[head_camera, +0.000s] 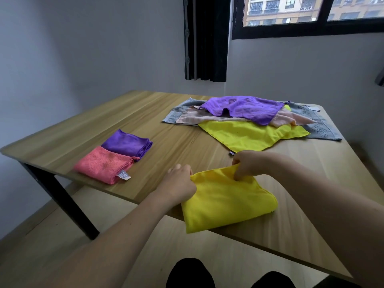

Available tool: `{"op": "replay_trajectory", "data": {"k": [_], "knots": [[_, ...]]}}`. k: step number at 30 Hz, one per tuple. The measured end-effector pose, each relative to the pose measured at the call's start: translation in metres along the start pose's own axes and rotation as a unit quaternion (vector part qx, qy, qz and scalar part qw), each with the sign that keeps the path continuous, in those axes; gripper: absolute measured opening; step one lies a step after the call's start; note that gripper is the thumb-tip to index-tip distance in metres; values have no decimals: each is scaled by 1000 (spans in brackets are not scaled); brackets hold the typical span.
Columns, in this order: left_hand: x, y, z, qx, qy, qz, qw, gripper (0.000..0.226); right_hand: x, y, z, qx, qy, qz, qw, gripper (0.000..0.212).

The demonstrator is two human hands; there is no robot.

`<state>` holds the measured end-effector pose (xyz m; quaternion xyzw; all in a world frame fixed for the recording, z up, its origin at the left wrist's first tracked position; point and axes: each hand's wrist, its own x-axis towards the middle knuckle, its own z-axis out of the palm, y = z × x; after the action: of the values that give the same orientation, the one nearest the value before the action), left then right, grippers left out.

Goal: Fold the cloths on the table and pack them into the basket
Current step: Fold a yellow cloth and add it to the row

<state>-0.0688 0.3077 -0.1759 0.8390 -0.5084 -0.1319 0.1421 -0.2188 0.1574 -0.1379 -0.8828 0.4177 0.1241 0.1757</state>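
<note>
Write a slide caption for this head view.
Both hands pinch a yellow cloth mid-fold at the wooden table edge.

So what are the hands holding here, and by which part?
Both grip the folded yellow cloth along its far edge: left hand at the left corner, right hand pinching near the right corner.

Grey towel [320,126] at two o'clock lies mostly hidden beneath the heaped cloths; print on the pink cloth's white label [124,175] at nine o'clock is too small to read; both forearms are cropped by the frame's lower edge
</note>
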Motion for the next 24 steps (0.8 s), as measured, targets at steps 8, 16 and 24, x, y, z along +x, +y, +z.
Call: {"op": "replay_trajectory", "data": {"k": [8, 16, 24], "knots": [[7, -2, -4, 14, -14, -13, 1000, 26, 4, -14, -6, -77, -48, -11, 996, 54], [17, -5, -13, -19, -45, -43, 998, 8, 8, -5, -8, -14, -71, 19, 997, 51], [23, -2, -18, -87, -59, -52, 993, 22, 1, 0, -15, -96, -72, 24, 992, 47]]}}
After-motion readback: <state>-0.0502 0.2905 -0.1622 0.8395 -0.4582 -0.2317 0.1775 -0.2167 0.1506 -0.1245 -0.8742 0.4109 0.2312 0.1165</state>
